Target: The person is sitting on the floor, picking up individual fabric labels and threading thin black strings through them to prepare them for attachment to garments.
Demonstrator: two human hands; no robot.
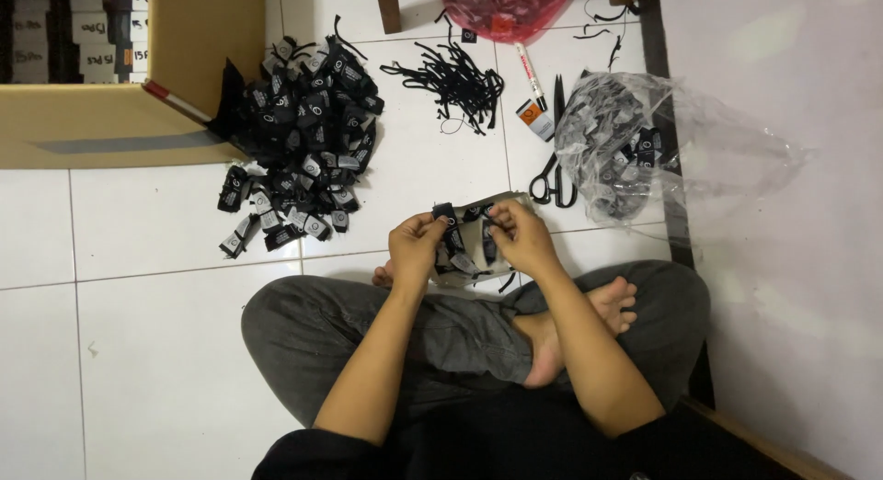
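A small black tag (448,219) is pinched closed between the left hand (416,245) and right hand (522,238) above the lap, seemingly mid-assembly, so a steady fingertip grip is called for next.

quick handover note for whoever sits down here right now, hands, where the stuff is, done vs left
Left hand and right hand both pinch small black tags held in a bunch above the lap.
Big pile of black tags lies on the white tile floor by the cardboard box; loose black strings beyond; scissors and a clear plastic bag with more tags to the right.
Done, judging by the pile: many tags.
Left: apparently the bag's tags.
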